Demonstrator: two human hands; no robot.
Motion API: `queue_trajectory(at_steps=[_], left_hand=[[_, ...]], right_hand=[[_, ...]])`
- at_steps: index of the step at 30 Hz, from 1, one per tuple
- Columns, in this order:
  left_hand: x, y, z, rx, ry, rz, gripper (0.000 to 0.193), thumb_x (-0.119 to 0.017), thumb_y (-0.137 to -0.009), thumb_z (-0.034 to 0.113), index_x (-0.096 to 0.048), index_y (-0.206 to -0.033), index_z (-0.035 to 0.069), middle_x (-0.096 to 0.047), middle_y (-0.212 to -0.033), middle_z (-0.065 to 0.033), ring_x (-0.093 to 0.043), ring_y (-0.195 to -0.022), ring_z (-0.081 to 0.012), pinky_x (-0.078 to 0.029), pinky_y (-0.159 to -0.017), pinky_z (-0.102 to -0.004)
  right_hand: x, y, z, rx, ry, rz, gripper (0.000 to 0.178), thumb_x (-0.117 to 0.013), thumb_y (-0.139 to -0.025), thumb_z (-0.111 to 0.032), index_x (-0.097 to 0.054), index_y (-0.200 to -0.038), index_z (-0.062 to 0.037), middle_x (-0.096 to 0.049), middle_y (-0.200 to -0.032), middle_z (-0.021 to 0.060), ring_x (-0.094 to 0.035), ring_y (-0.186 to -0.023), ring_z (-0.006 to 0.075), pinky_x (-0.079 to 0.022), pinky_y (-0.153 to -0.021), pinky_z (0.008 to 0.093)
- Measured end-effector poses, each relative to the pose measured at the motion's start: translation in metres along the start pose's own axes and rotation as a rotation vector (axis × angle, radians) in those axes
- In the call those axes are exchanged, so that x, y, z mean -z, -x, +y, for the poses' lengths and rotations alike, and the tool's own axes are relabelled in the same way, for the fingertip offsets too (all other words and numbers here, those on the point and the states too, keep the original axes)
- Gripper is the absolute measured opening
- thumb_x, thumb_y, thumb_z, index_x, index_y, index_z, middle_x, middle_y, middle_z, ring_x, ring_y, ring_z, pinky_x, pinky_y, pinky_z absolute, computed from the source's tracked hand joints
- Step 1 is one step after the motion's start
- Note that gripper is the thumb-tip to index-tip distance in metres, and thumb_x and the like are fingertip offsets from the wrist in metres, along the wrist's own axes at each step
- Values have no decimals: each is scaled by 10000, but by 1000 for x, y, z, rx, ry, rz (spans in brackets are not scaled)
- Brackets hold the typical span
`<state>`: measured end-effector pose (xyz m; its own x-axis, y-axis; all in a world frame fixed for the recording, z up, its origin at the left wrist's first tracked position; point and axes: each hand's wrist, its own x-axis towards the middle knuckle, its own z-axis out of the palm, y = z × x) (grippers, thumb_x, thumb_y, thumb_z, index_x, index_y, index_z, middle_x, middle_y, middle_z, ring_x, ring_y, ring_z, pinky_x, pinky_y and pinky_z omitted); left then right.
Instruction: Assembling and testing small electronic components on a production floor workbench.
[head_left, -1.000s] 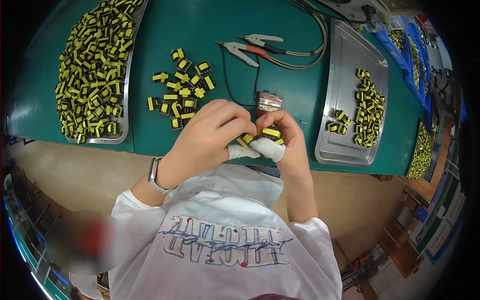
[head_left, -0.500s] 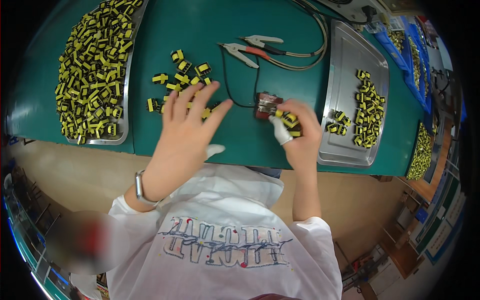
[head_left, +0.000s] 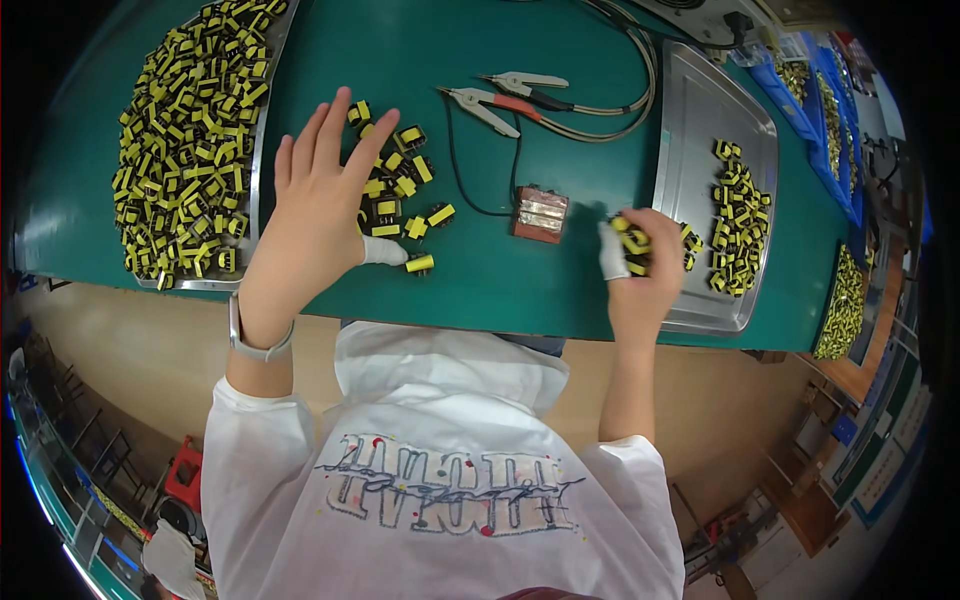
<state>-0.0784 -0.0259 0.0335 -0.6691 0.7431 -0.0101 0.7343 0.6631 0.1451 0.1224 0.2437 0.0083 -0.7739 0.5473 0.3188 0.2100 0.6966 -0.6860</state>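
Note:
With fingers spread, my left hand (head_left: 318, 190) hovers over or rests among a loose group of small yellow-and-black transformers (head_left: 404, 187) on the green table. A white cover wraps its thumb, and one transformer (head_left: 420, 264) lies just beside the thumb tip. My right hand (head_left: 650, 265), thumb also covered in white, is closed around several transformers (head_left: 631, 240) at the near left edge of the right metal tray (head_left: 690, 120). Between the hands sits a reddish-brown block with two metal strips (head_left: 541, 214), wired with a black lead.
A metal tray heaped with transformers (head_left: 190, 150) stands at the left. More transformers (head_left: 740, 225) lie in the right tray. Clip leads (head_left: 485, 105) with a looped cable lie at the back. Blue bins (head_left: 825, 130) stand far right.
My left hand has moved left and away from me, uncovering more transformers. My right hand has moved right, from the reddish-brown block to the right tray's edge, carrying transformers.

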Motion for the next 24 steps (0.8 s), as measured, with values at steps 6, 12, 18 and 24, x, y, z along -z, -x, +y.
queue_trajectory(at_steps=[6, 12, 18, 24], left_hand=[[5, -14, -2, -121, 226, -59, 1215, -973, -535, 345, -396, -1594, 199, -273, -1658, -159, -310, -1492, -442, -289, -1219, -561], [9, -23, 5, -282, 375, -185, 1061, -942, -563, 444, -522, -1494, 153, -394, -1570, -147, -335, -1466, -432, -352, -1189, -548], [12, -12, 17, -345, 424, -238, 923, -918, -628, 293, -548, -1461, 148, -433, -1540, -117, -332, -1481, -413, -312, -1224, -553], [14, -5, 25, -390, 243, -315, 875, -627, -618, -143, -556, -1439, 152, -435, -1540, -118, -320, -1502, -394, -241, -1252, -608]], right_hand=[[27, 6, 28, -103, 360, 256, 259, -760, -907, -71, -690, -1151, -19, -662, -1124, 120, -644, -1042, 296, -524, -924, 388], [30, 11, 33, -182, 483, 279, 323, -748, -907, -96, -682, -1217, -34, -629, -1228, 149, -576, -1189, 332, -454, -1037, 427], [11, 13, 5, -6, 556, 298, 335, -744, -917, -110, -673, -1237, -39, -626, -1272, 156, -519, -1259, 348, -399, -1077, 445], [-45, 34, -53, 268, -44, -159, 444, -876, -767, -128, -684, -1157, -39, -688, -1144, 127, -606, -1065, 354, -484, -937, 444]])
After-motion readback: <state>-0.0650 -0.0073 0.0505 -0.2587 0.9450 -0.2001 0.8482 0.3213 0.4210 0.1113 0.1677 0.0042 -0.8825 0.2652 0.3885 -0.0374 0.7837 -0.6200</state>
